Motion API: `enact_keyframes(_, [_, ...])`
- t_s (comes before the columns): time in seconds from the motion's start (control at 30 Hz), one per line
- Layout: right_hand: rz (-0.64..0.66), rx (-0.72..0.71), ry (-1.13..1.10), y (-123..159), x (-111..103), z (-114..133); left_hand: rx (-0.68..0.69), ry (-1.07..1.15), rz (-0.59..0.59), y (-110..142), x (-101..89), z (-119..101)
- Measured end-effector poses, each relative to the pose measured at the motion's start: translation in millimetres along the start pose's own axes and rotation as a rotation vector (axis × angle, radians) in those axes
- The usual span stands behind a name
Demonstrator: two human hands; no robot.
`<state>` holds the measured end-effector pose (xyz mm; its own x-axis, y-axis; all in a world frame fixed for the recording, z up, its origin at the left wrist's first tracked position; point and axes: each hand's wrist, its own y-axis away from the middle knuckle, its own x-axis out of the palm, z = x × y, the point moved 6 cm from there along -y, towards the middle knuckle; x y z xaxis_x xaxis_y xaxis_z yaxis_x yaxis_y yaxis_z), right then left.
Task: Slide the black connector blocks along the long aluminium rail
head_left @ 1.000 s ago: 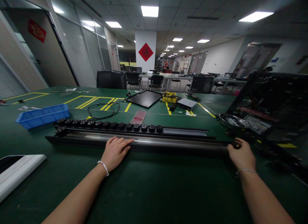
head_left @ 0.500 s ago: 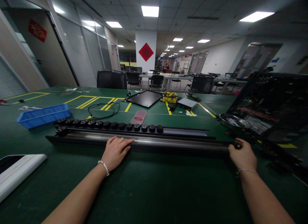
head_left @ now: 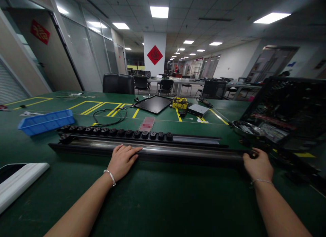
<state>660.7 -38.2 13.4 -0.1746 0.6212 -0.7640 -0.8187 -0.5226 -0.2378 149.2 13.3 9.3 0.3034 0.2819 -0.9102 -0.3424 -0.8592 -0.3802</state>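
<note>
A long black metal channel [head_left: 183,152] lies across the table in front of me, its hollow side up and shiny inside. Over its near edge rests my left hand [head_left: 122,164], fingers reaching inside and thumb along the front, gripping the rim. At the right end my right hand [head_left: 259,165] is closed around a small dark end piece [head_left: 253,155]; its lower part is hidden by the fingers and in shadow. Just behind the channel runs a strip with a row of several black socket modules [head_left: 137,134]; its right part shows a bare grey rail [head_left: 196,140].
A blue bin [head_left: 47,122] stands left, with a white-edged object [head_left: 28,179] nearer me. Behind are a black cable [head_left: 109,123], a dark flat panel [head_left: 154,104], a yellow box [head_left: 179,103] and a grey box [head_left: 198,109]. A metal bowl [head_left: 246,128] and a tall dark case [head_left: 292,111] stand right.
My right hand has shifted very slightly to the right at the channel's end. The left hand and the channel look the same.
</note>
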Motion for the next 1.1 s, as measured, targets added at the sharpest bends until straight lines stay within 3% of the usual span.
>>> enact_keyframes(0.6, [-0.069, -0.015, 0.031, -12.4, 4.1, -12.4, 0.001, -0.001, -0.006, 0.3, -0.7, 0.2])
enact_keyframes(1.1, [-0.028, 0.010, 0.078, -11.4, 2.3, -12.4, -0.001, -0.002, 0.002, -0.2, -1.9, -1.2])
